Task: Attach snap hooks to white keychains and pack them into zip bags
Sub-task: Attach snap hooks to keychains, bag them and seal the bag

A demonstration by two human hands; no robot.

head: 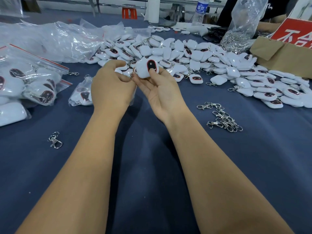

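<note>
My right hand (158, 92) grips a white keychain (143, 69) with a black, red-rimmed oval button, thumb on the button. My left hand (111, 85) pinches a small metal snap hook (132, 76) at the keychain's lower left corner; most of the hook is hidden by my fingers. A big heap of white keychains (194, 54) lies behind my hands. Loose snap hooks (222, 118) lie to the right, one snap hook (54, 140) to the left. Filled zip bags (28, 85) lie at the far left, and a small filled bag (81, 93) sits beside my left wrist.
The table has a dark blue cloth (152, 166). Crumpled clear plastic (50, 38) lies at the back left. A bag of hooks (239, 31), a cardboard box (283, 54) with a red sign, a water bottle (200, 10) and a paper roll (152, 10) stand at the back.
</note>
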